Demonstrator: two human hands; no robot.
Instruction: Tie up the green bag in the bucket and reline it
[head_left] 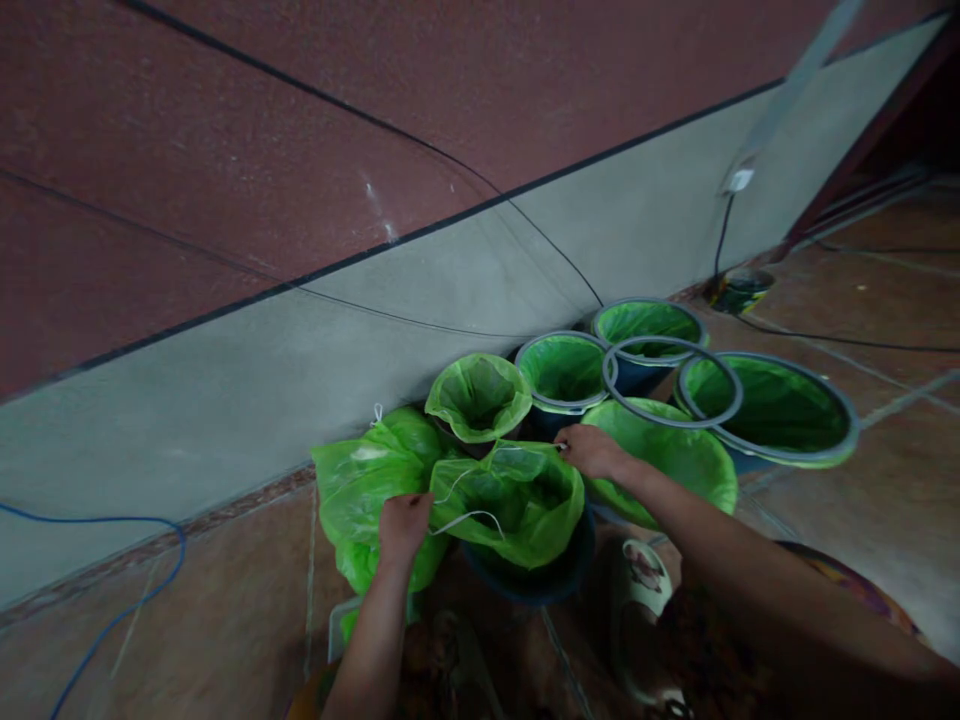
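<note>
A green drawstring garbage bag (536, 535) hangs with its mouth spread inside a dark blue bin (517, 590) right in front of me. My left hand (405, 522) is closed at the bag's left side, gripping its white drawstring (472, 516). On the opposite side, my right hand (589, 450) pinches the bag's rim with a bit of white string. Part of the drawstring loops loosely over the bag's opening. Touching the left side is a full-looking green bag (375, 480), its white string sticking up. What lies inside the spread bag is too dark to make out.
Several lined bins stand along the wall, including one behind (480, 395) and one at the right (780, 410). A loose grey ring (675, 420) rests across bins. A small can (742, 290) stands by the wall. Blue cable (180, 555) lies left; slippers (643, 580) are below.
</note>
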